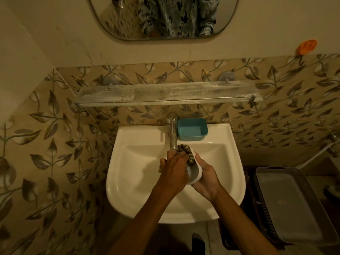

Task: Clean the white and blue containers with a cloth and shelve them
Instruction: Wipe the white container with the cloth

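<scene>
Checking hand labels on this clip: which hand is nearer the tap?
Left. The left hand, gripping the cloth, sits just below the tap spout; the right hand, holding the white container, is further right.

The left hand (174, 170), gripping the cloth (185, 150), and the right hand (207, 176), holding the white container (196, 176), sit over the sink (117, 190) close against the tap (173, 133) spout, which blocks a straight lift toward the back. The blue container (192, 130) stands just beside the tap, filling the back ledge's right part. The basin's left half and the ledge left of the tap lie open. Above, the shelf (147, 92) is open along its length behind a low front rail. A basket (261, 199) crowds the sink's right side.
</scene>
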Action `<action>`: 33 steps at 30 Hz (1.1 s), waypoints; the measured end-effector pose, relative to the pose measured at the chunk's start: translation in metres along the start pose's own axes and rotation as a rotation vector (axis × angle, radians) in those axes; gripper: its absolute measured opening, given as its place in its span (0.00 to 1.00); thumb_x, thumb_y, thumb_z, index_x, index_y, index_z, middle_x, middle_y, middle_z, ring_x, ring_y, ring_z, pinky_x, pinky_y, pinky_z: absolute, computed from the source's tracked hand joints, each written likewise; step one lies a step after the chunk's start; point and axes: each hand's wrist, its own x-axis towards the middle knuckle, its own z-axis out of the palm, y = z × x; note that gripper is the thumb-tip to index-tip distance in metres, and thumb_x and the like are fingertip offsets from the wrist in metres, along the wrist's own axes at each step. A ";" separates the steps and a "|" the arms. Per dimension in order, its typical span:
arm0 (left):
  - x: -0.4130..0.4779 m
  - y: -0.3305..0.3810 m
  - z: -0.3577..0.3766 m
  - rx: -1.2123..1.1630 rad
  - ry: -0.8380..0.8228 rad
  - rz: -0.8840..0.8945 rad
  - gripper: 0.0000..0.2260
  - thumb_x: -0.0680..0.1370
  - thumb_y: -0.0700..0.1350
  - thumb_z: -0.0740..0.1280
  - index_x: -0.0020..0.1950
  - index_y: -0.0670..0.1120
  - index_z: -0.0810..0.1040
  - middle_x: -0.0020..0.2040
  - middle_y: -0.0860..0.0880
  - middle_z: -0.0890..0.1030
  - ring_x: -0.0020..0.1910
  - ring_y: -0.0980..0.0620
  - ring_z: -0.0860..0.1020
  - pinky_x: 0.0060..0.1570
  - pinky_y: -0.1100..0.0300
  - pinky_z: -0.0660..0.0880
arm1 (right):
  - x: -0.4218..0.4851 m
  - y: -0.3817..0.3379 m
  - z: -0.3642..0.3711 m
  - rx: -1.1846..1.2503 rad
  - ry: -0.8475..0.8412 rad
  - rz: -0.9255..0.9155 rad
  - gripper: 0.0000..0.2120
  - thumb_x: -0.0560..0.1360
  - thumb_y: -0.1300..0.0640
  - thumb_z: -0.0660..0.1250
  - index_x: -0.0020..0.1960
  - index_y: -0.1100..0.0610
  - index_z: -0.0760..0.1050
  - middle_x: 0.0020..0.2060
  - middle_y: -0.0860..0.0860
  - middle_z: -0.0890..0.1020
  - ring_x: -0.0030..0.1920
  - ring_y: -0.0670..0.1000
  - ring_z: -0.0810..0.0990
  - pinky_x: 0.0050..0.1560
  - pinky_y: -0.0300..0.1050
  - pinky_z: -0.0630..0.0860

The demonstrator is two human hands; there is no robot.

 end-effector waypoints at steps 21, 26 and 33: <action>-0.001 0.008 -0.039 -0.516 -0.457 -0.109 0.11 0.80 0.48 0.58 0.52 0.45 0.79 0.52 0.43 0.82 0.52 0.46 0.80 0.58 0.47 0.75 | 0.013 -0.007 0.004 -0.314 0.007 -0.316 0.20 0.81 0.52 0.52 0.71 0.48 0.68 0.65 0.53 0.76 0.63 0.56 0.77 0.58 0.50 0.79; 0.012 0.014 -0.039 -1.230 -0.355 -0.499 0.15 0.81 0.45 0.58 0.61 0.37 0.75 0.53 0.39 0.81 0.53 0.43 0.79 0.59 0.49 0.74 | 0.014 -0.014 0.012 -0.385 0.003 -0.403 0.22 0.78 0.50 0.56 0.72 0.46 0.66 0.65 0.56 0.76 0.62 0.58 0.77 0.62 0.56 0.76; 0.034 0.014 -0.054 -1.482 -0.316 -0.679 0.20 0.80 0.55 0.57 0.58 0.42 0.78 0.52 0.41 0.83 0.52 0.43 0.79 0.55 0.49 0.74 | 0.011 0.000 0.005 -0.484 -0.040 -0.436 0.22 0.76 0.51 0.56 0.70 0.45 0.65 0.62 0.45 0.79 0.62 0.47 0.78 0.55 0.41 0.78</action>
